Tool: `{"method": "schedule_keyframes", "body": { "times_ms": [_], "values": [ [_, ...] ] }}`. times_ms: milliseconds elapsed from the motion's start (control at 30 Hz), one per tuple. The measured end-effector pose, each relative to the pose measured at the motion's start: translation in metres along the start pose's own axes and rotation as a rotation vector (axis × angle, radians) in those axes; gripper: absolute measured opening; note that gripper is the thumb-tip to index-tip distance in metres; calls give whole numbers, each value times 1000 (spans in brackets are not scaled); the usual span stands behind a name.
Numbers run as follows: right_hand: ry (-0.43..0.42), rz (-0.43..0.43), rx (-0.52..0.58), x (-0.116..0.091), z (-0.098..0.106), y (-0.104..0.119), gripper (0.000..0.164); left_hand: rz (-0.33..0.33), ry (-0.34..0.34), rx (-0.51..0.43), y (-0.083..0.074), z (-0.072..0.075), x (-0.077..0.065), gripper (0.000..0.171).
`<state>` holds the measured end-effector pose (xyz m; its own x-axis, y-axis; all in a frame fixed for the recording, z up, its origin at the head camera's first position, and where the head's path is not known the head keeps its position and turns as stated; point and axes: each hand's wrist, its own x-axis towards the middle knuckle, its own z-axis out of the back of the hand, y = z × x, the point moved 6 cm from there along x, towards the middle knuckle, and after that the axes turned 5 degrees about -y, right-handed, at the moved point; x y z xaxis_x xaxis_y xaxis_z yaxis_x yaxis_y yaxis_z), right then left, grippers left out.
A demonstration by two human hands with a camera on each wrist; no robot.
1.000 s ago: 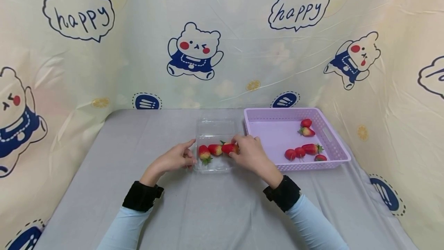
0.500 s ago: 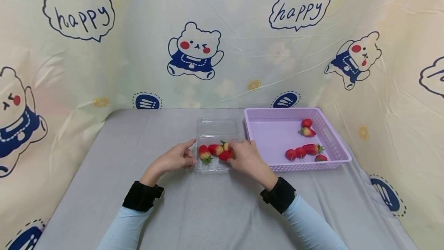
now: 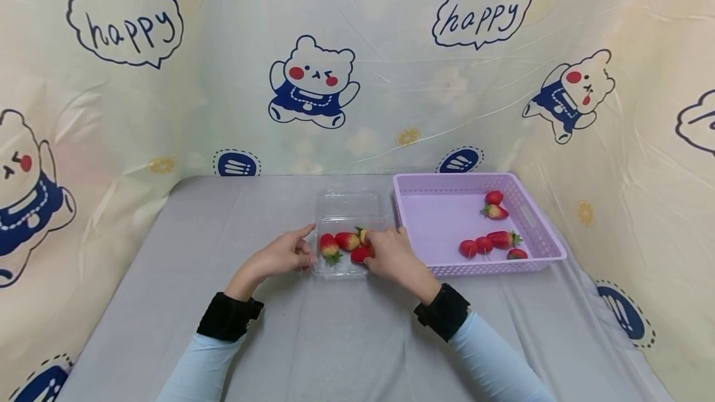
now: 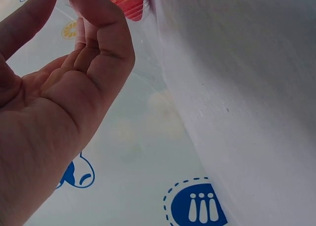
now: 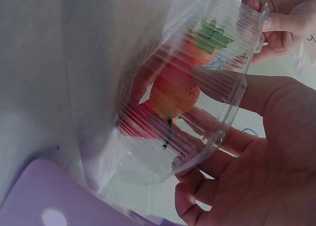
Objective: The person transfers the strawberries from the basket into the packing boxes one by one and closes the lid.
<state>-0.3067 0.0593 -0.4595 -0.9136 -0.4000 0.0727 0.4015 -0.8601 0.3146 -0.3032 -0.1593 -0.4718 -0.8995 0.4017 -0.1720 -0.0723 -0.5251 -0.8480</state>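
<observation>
A clear plastic clamshell box [image 3: 341,270] lies with its lid [image 3: 349,203] folded back. Inside, a strawberry with green leaves [image 3: 329,247] sits at the left, a second strawberry [image 3: 347,241] in the middle, and a paler one at the right, partly behind my right hand. My left hand [image 3: 282,253] holds the box at its left side, thumb near the front corner. My right hand [image 3: 393,256] reaches into the box from the right, thumb and fingers around a red strawberry [image 3: 360,255]. Through the ribbed wall in the right wrist view, the thumb lies against a strawberry [image 5: 173,90].
A lilac basket [image 3: 430,216] stands right of the box, close to my right hand. In it lie several more strawberries [image 3: 494,211], mostly toward its right side. Grey cloth [image 3: 346,340] covers the table, and a printed curtain [image 3: 391,98] hangs behind and at both sides.
My right hand has moved the red strawberry left and toward the front, lower into the box. A paler strawberry behind it shows more. My left hand has stayed at the box.
</observation>
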Motion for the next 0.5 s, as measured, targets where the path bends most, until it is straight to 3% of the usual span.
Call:
{"method": "schedule_keyframes", "body": {
  "times_ms": [500],
  "values": [
    [2,5,-10,1,-2,3,28,-8,-1,-4,1,0,1,81]
  ]
}}
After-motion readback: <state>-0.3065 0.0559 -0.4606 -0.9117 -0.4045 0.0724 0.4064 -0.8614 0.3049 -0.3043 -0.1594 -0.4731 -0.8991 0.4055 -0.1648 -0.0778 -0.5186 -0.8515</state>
